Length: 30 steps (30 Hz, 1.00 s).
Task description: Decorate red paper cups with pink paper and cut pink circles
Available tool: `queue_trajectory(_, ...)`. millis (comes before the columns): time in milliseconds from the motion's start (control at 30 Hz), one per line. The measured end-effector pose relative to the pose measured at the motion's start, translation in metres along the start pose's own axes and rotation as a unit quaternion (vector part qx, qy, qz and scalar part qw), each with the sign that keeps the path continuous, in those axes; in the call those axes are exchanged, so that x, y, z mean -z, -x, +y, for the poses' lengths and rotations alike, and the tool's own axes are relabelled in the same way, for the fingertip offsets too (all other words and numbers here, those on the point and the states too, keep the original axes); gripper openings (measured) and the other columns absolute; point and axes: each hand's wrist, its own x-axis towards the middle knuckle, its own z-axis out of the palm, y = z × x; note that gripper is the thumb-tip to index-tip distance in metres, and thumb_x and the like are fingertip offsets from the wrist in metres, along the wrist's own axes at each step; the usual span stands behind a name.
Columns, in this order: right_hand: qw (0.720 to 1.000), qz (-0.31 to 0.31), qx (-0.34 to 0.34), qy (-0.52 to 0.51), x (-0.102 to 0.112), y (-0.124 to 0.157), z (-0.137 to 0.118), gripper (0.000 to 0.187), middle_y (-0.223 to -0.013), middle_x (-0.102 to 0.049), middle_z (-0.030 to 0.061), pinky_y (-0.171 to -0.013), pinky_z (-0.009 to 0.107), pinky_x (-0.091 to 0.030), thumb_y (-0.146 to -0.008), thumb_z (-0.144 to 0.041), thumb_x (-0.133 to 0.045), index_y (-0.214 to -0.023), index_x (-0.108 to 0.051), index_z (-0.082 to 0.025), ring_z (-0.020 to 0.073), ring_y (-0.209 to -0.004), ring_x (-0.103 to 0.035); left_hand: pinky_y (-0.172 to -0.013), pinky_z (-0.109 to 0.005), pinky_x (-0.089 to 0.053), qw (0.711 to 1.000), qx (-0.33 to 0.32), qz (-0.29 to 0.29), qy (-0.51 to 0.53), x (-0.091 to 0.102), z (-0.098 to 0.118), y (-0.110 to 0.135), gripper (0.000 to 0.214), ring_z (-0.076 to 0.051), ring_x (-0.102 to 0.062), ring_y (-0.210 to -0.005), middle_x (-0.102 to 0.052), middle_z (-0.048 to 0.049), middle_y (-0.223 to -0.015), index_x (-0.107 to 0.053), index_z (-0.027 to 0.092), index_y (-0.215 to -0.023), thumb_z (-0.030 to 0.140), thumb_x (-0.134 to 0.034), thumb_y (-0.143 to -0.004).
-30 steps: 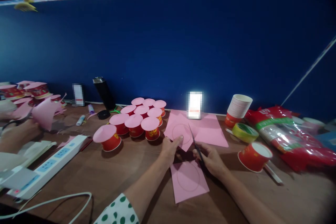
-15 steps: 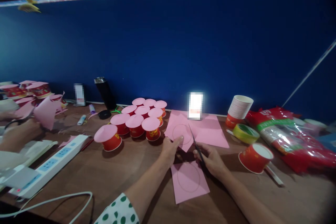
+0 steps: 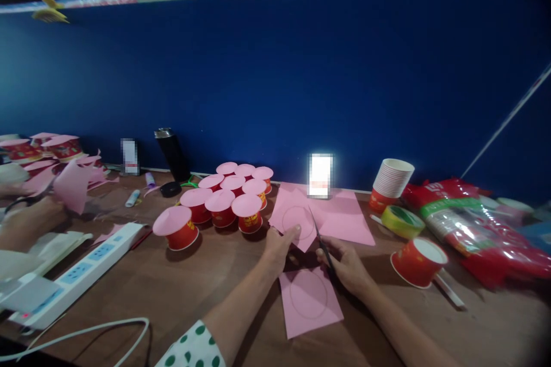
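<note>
My left hand [image 3: 279,243] pinches a piece of pink paper [image 3: 297,218] by its lower left edge, thumb on top. A circle is drawn on that paper. In my right hand [image 3: 342,261] is a pair of scissors [image 3: 326,246], its blades pointing up and away at the paper's right edge. Below my hands, a second pink paper square [image 3: 309,304] with a drawn circle lies flat on the brown table [image 3: 224,298]. Behind the held piece rests a larger pink sheet [image 3: 348,218], in front of a bright blurred screen [image 3: 321,176].
Several red paper cups with pink discs on top [image 3: 220,206] stand left of my hands. To the right are stacked cups [image 3: 391,180], yellow tape [image 3: 402,222], a lone cup [image 3: 419,262] and a red bag [image 3: 473,235]. A power strip [image 3: 86,272] and a co-worker's hand [image 3: 32,218] are leftward.
My hands, the held paper and the scissors stay almost in place. The view shifts very slightly. At the far left, the co-worker's pink paper has moved a little.
</note>
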Motion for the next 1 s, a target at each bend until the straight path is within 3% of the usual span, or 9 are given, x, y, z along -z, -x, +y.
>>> queue_trajectory(167,1.000,0.003,-0.006,0.003,0.0002,0.0005,0.0000,0.053,-0.066,-0.055,-0.0023,-0.042,0.021,-0.041,-0.069,-0.049,-0.072,-0.110,-0.060,-0.017,0.0102,-0.051,-0.050,-0.056,-0.026,-0.051,0.999,-0.025,-0.021,-0.010,0.0008,-0.0006,0.0004,0.047,-0.018,-0.064,-0.060,-0.069,-0.0080,-0.066,-0.068,0.007,-0.090,0.037,-0.082,-0.056)
queue_trajectory(400,1.000,0.011,-0.002,0.005,-0.0006,0.0014,-0.0015,0.053,-0.065,-0.053,-0.0030,-0.041,0.020,-0.041,-0.071,-0.050,-0.070,-0.111,-0.059,-0.016,0.0096,-0.051,-0.049,-0.057,-0.028,-0.051,1.000,-0.009,-0.030,-0.001,0.0004,-0.0006,0.0008,0.054,-0.019,-0.065,-0.061,-0.071,-0.0104,-0.071,-0.066,0.006,-0.096,0.039,-0.082,-0.056)
queue_trajectory(700,1.000,0.002,-0.004,-0.008,-0.0003,0.0015,-0.0023,0.051,-0.064,-0.053,-0.0039,-0.041,0.019,-0.040,-0.069,-0.047,-0.073,-0.108,-0.061,-0.017,0.0085,-0.049,-0.049,-0.053,-0.026,-0.050,1.000,0.000,-0.013,0.016,-0.0016,0.0039,0.0037,0.043,-0.018,-0.063,-0.058,-0.067,-0.0063,-0.060,-0.068,0.008,-0.085,0.033,-0.084,-0.053)
queue_trajectory(1000,1.000,-0.007,0.007,-0.009,0.0002,0.0002,-0.0001,0.047,-0.064,-0.054,-0.0032,-0.042,0.020,-0.040,-0.071,-0.046,-0.071,-0.107,-0.061,-0.017,0.0088,-0.050,-0.049,-0.056,-0.027,-0.052,0.999,0.007,-0.012,0.030,-0.0027,0.0033,0.0029,0.046,-0.018,-0.064,-0.059,-0.068,-0.0068,-0.064,-0.067,0.008,-0.087,0.034,-0.084,-0.053)
